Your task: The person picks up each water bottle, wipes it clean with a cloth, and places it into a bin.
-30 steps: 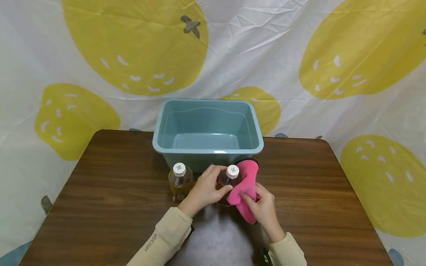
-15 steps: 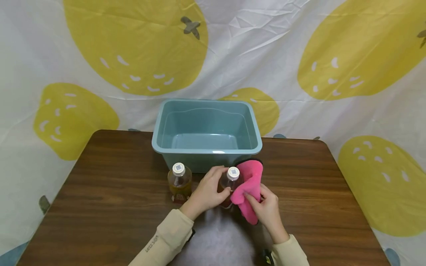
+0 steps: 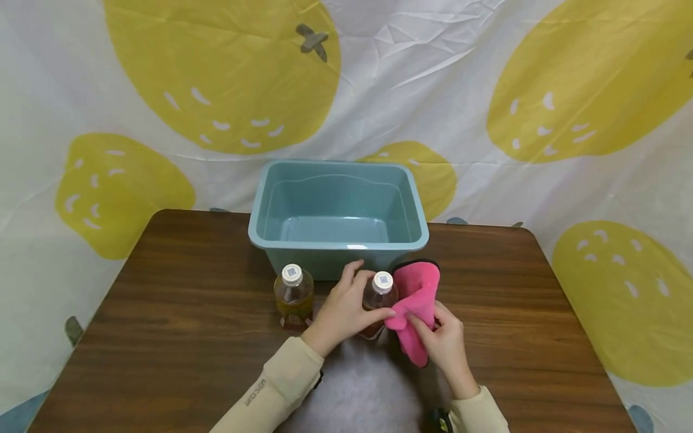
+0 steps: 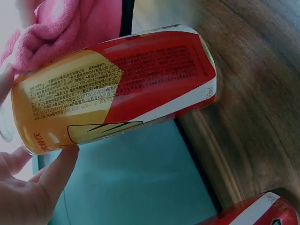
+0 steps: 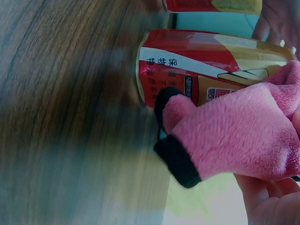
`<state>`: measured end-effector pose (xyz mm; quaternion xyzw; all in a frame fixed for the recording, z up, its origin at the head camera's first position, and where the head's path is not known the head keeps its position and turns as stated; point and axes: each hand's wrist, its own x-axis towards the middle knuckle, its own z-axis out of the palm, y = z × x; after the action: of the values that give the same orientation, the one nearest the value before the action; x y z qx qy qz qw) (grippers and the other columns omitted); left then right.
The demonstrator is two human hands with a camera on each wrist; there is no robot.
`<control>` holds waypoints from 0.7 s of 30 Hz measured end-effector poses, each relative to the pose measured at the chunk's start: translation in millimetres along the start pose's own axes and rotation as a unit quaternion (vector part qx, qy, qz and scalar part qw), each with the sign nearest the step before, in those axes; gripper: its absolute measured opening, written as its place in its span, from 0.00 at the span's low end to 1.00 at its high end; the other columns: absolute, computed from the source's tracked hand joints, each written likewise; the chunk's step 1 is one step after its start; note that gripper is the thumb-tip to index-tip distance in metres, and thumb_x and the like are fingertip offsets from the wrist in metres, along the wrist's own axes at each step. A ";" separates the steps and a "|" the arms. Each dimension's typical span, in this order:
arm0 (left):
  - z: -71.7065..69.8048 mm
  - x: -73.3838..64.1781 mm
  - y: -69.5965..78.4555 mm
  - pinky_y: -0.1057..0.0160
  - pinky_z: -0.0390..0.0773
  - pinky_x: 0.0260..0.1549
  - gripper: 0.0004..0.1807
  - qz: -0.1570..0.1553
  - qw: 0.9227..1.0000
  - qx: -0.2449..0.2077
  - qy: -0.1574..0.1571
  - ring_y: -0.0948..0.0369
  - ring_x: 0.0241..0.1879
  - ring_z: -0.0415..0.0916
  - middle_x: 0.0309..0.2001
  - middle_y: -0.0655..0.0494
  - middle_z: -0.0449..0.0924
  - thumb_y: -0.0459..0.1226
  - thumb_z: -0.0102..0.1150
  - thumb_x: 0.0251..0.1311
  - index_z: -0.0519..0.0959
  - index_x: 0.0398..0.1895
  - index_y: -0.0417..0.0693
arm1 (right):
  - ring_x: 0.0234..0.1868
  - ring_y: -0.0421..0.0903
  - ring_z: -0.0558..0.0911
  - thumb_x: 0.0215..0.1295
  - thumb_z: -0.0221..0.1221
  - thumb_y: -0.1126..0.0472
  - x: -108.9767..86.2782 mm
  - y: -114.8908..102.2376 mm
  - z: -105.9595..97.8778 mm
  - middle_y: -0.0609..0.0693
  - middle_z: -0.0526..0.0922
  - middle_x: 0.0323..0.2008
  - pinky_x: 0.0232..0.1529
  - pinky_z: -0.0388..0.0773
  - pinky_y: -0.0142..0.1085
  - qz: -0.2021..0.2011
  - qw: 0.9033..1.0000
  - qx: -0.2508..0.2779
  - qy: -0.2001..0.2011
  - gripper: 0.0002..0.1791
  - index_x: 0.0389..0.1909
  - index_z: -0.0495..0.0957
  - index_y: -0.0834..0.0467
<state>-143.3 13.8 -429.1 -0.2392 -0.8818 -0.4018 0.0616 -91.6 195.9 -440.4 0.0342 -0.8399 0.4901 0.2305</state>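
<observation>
A bottle with a white cap (image 3: 382,282) and a red and yellow label (image 4: 117,89) stands on the table in front of the basin. My left hand (image 3: 343,308) holds it from the left, fingers on the far side and thumb reaching across the near side to the cloth's edge. In the left wrist view, a fingertip touches the label. My right hand (image 3: 444,340) pinches a folded pink cloth (image 3: 419,291) with dark edging, held against the bottle's right side. Its fluffy face (image 5: 239,133) covers part of the label in the right wrist view.
A second bottle (image 3: 293,294), white-capped with yellowish liquid, stands left of my left hand. Behind both bottles sits a blue-green plastic basin (image 3: 338,245) near the table's back edge. The brown wooden table (image 3: 178,313) meets a lemon-print curtain (image 3: 227,108).
Both hands, the bottle and the cloth have shifted slightly to the right. My left thumb has extended toward the cloth, and its fingers have spread a little. The second bottle has stayed put.
</observation>
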 end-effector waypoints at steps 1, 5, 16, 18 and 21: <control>-0.6 0.4 -0.2 0.57 0.74 0.46 0.37 0.004 1.000 -0.003 0.004 0.53 0.45 0.74 0.56 0.44 0.62 0.54 0.69 0.38 0.71 0.49 0.42 | 0.25 0.35 0.72 0.43 0.66 0.75 0.2 1.0 -0.7 0.56 0.80 0.30 0.22 0.69 0.23 0.003 1.000 0.001 0.000 0.09 0.28 0.80 0.66; -3.5 2.8 -2.8 0.59 0.74 0.46 0.32 0.020 1.000 -0.012 0.004 0.56 0.44 0.71 0.46 0.48 0.66 0.50 0.70 0.40 0.73 0.48 0.42 | 0.25 0.35 0.71 0.43 0.66 0.76 1.8 -7.2 -5.2 0.58 0.80 0.29 0.22 0.68 0.24 0.013 1.000 -0.005 0.005 0.08 0.28 0.80 0.67; -14.4 7.2 -9.8 0.56 0.70 0.50 0.31 0.040 0.998 -0.019 -0.055 0.52 0.50 0.69 0.51 0.46 0.72 0.40 0.66 0.46 0.68 0.53 0.38 | 0.25 0.35 0.71 0.43 0.67 0.73 1.0 21.4 -8.5 0.50 0.79 0.28 0.23 0.68 0.24 0.023 1.000 -0.012 0.002 0.08 0.26 0.80 0.62; -16.8 8.3 -9.9 0.56 0.69 0.52 0.30 0.045 0.996 -0.026 -0.068 0.52 0.52 0.68 0.53 0.45 0.70 0.38 0.65 0.47 0.68 0.54 0.37 | 0.25 0.35 0.72 0.43 0.67 0.73 0.5 23.1 -9.3 0.50 0.80 0.29 0.23 0.68 0.24 0.016 1.000 -0.010 0.000 0.08 0.25 0.80 0.61; -20.4 9.6 -9.6 0.56 0.67 0.54 0.28 0.049 0.995 -0.029 -0.081 0.53 0.53 0.67 0.53 0.45 0.69 0.36 0.64 0.48 0.69 0.53 0.37 | 0.25 0.35 0.72 0.42 0.67 0.73 -0.1 23.5 -10.3 0.51 0.80 0.30 0.23 0.69 0.24 0.012 1.000 -0.010 -0.004 0.08 0.26 0.80 0.62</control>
<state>-157.9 -3.1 -419.1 -0.3155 -0.8591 -0.4030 0.0024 -94.5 216.7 -455.2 0.0234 -0.8461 0.4843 0.2216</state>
